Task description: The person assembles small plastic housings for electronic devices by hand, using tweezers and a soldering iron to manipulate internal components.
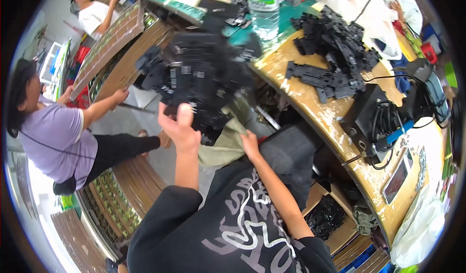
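Item: bundle of black plastic parts, blurred, held aloft over the gap beside the counter. It is supported from below by the left hand, thumb raised and fingers closed on the lower edge of the bundle. The right hand is seen closed on the edge of an olive cloth sack hanging just beneath the bundle; whether the sack mouth is held open cannot be told.

On the counter: a second heap of black parts, lying near the curved edge, well apart from the lifted bundle. Beside it, a clear water bottle, a black box with cables and a white bag.

Below the counter: a cardboard box partly filled with similar black pieces.

Progress, as judged: one bundle is in transit, the counter heap is untouched, so most of the handling appears left.

Nearby: a seated person in a lilac top beside long trays.
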`<state>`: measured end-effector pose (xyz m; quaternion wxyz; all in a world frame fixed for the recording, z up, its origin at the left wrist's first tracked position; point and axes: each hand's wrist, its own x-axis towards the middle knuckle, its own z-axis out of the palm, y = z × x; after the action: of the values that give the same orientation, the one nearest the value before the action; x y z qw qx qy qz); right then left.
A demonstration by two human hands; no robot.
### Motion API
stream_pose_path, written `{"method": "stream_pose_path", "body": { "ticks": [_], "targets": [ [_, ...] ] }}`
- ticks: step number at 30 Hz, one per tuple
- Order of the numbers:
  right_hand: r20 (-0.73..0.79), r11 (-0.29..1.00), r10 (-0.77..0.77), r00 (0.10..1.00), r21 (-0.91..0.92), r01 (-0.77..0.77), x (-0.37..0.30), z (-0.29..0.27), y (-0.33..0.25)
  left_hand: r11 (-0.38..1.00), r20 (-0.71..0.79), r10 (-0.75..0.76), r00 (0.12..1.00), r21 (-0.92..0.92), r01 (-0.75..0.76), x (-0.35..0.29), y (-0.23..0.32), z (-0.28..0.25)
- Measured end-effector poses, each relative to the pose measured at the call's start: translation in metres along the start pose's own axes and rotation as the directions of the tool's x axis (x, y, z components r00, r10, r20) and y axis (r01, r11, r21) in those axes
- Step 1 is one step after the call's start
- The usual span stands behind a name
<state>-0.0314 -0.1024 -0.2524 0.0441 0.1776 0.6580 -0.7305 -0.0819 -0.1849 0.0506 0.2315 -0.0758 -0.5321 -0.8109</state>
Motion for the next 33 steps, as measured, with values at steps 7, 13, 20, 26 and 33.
{"method": "stream_pose_path", "body": {
  "ticks": [7,13,20,26,33],
  "targets": [
    [0.273,0.895,-0.136,0.952,-0.378,0.236,-0.050,-0.037,-0.070,0.986,0.451,0.032,0.892,0.132,-0.102,0.034,-0.029,0.167],
    [0.332,0.936,-0.168,0.928,-0.242,0.256,-0.136,-0.117,-0.136,0.771,0.616,0.044,0.787,0.480,-0.419,0.084,-0.087,0.252],
    [0.113,0.986,0.167,0.980,-0.003,-0.167,-0.240,-0.238,-0.193,0.389,0.710,-0.321,0.627,0.703,-0.596,0.116,-0.106,0.286],
    [-0.128,0.997,0.011,0.992,-0.070,-0.020,-0.285,-0.323,-0.263,0.231,0.640,-0.509,0.576,0.745,-0.625,0.127,-0.120,0.307],
    [-0.605,0.922,-0.324,0.727,-0.375,0.098,-0.250,-0.397,-0.306,0.209,0.795,-0.375,0.477,0.574,-0.792,0.121,-0.118,0.307]
  ]
}}
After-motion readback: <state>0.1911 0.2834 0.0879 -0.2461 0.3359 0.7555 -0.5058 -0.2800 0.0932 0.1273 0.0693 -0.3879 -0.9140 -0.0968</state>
